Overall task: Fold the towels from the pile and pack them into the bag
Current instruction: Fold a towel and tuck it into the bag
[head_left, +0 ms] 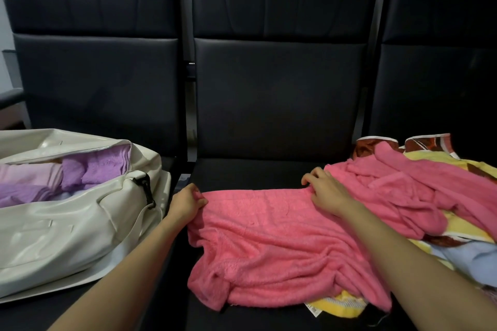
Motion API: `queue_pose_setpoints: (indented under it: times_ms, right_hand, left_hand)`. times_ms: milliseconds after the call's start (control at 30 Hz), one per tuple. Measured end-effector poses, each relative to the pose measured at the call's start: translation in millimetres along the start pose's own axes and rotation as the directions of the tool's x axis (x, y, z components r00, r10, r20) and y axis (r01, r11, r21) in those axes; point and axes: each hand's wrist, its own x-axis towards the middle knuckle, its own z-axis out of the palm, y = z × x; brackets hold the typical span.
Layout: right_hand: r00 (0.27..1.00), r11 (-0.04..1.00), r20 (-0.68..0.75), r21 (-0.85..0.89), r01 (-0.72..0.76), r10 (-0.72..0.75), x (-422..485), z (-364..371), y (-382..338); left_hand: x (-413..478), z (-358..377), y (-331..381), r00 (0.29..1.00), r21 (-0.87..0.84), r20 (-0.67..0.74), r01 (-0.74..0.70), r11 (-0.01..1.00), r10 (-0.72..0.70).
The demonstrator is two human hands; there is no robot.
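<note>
Pink towel point(269, 236) (pile point(462, 228) half-hidden beneath)

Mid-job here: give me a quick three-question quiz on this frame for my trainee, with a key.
1. True or false: the cream bag is zipped shut.
2. Which cloth do the left hand and right hand both grip? A. the pink towel B. a yellow patterned cloth C. a pale blue cloth
3. Fill in: the unfolded pile lies on the person's ___ side.
Key: 1. False; it gapes open, with purple towels showing inside. 2. A. 3. right.
</note>
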Motion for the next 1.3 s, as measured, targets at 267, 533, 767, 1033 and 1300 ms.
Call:
queue_pose_setpoints:
  times_ms: [267,533,767,1033,1300]
  right_hand:
    - [0.979,0.994,0.198,0.100,0.035,-0.055,20.9,-1.2,-21.9]
    - [0.964,0.996,0.251,0.022,0.083,-0.086,24.4,-17.3,-21.2]
    - [0.961,0.961,0.041,0.030,0.273,-0.274,-27.3,-49.9,-8.2]
    - [0.943,0.924,0.096,-0.191,0.331,-0.318,-78.4,-119.4,-15.2]
    - [0.941,0.973,-0.332,0.190,0.129,-0.060,-121.0,-190.7,-22.5]
  left_hand:
    - [0.6,0.3,0.9,1.000,-0.015,-0.005,0.006,1.000,-0.006]
    - [-0.6,0.5,-0.4,1.000,-0.055,-0.013,0.012,0.998,-0.012]
    - [-20.5,-24.0,8.4,0.996,-0.111,-0.051,-0.078,0.991,0.072]
    - [-59.2,-84.8,45.4,0.957,-0.187,-0.217,-0.233,0.954,0.191]
    - [-101.2,-145.3,87.3,0.901,-0.229,-0.314,-0.377,0.897,0.299]
